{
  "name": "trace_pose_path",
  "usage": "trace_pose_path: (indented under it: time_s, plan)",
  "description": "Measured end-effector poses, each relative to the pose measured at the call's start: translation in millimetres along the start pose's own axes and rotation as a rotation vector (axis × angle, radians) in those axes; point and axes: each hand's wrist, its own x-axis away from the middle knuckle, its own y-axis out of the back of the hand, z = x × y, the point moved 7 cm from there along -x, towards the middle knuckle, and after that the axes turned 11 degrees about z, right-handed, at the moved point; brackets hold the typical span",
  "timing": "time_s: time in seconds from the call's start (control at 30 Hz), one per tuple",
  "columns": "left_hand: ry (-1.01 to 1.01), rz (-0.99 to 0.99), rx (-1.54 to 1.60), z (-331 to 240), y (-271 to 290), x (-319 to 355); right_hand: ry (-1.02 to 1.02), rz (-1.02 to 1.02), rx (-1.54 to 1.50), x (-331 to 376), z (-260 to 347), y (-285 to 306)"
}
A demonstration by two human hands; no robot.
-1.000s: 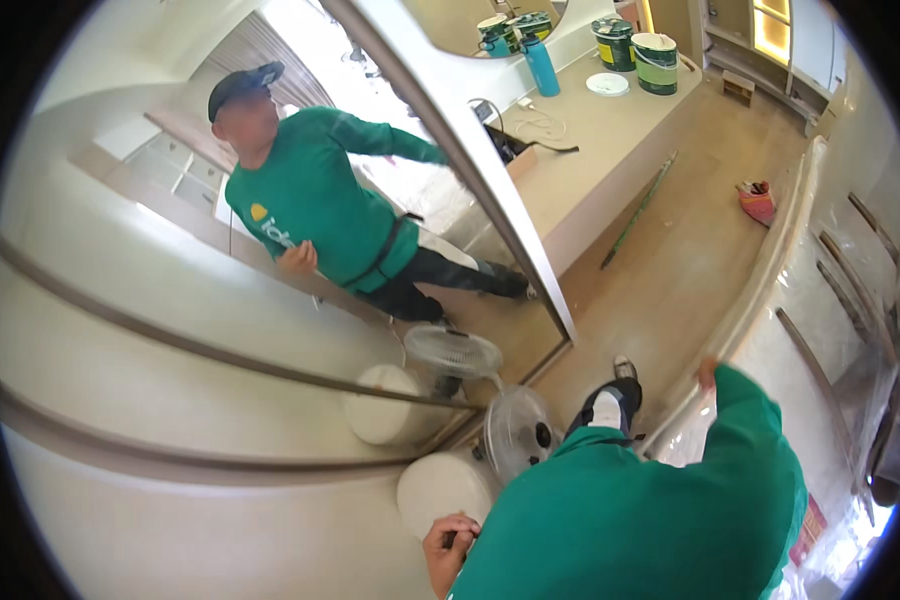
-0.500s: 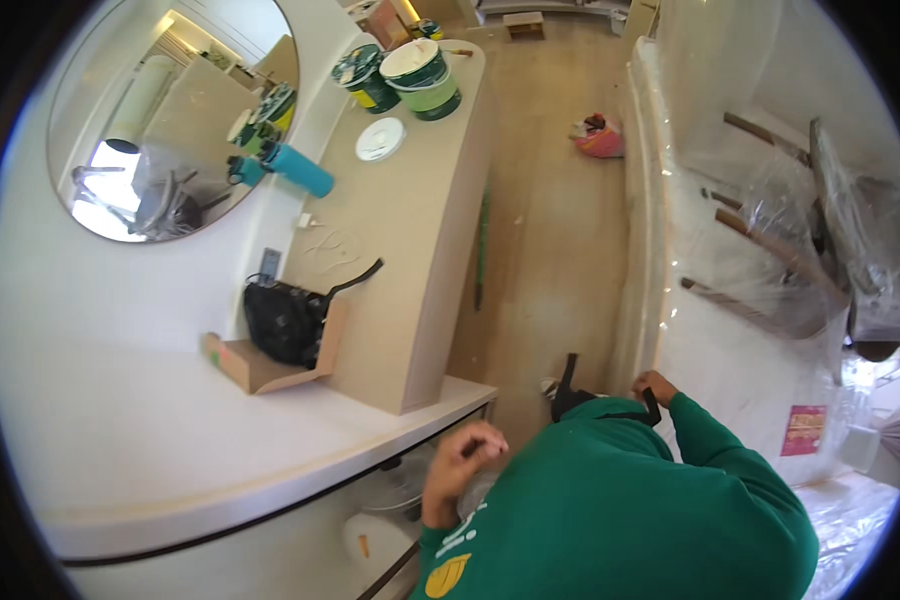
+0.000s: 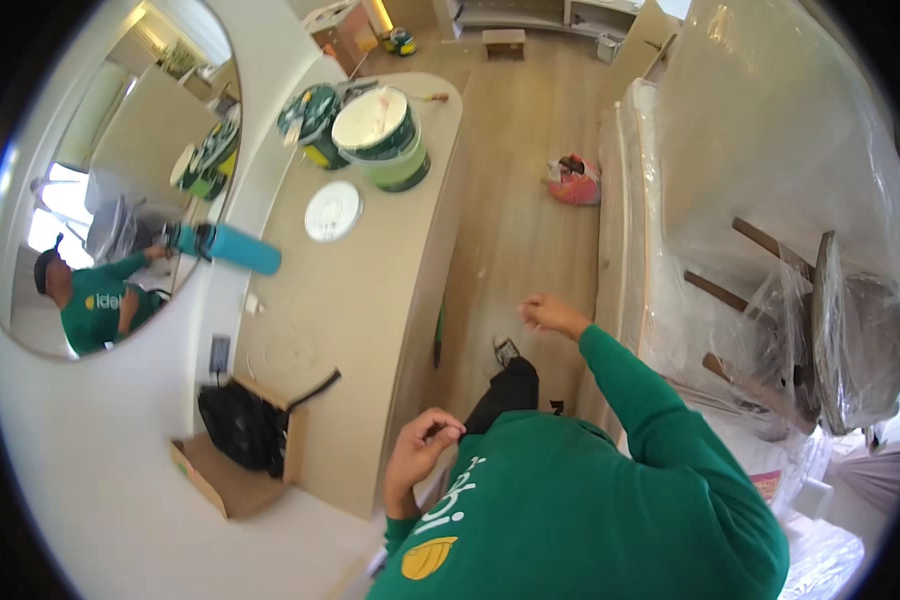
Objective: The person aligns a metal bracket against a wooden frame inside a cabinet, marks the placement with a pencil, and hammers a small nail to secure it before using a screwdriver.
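Observation:
My left hand (image 3: 422, 452) is low in front of my green sleeve and top, beside the front side of the long beige counter (image 3: 370, 300). Its fingers curl in toward the thumb, and I see nothing in them. Stretched forward over the wood floor, my right hand (image 3: 553, 314) has its fingers bent inward, with no object showing. It touches nothing. One shoe (image 3: 507, 350) shows on the floor just below it.
The counter carries paint buckets (image 3: 378, 130), a white lid (image 3: 333, 211), a blue bottle (image 3: 242, 248) and a black bag (image 3: 238, 425) in a cardboard box. A plastic-wrapped stack (image 3: 650, 200) and wrapped chairs (image 3: 850, 340) line the right. A pink bag (image 3: 574, 182) lies ahead.
My right hand has left the black strap at my waist and swung forward. The view has advanced along the counter, and my reflection now shows in the mirror.

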Motion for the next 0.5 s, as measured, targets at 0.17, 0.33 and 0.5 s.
trace_pose_path:
  time_s: [0.17,0.33,0.5]
  plan:
    - [0.013,-0.165,-0.136,-16.2,28.6,-102.1,-0.301,0.061,0.149,-100.4,-24.2,52.4]
    - [-0.213,-0.029,-0.563,-88.5,26.9,-243.5,-0.263,-0.005,-0.381,-118.3,-40.7,117.4]
    - [-0.328,0.085,-0.992,-128.5,48.2,-403.4,-0.202,-0.172,-0.737,-115.2,-46.3,226.9]
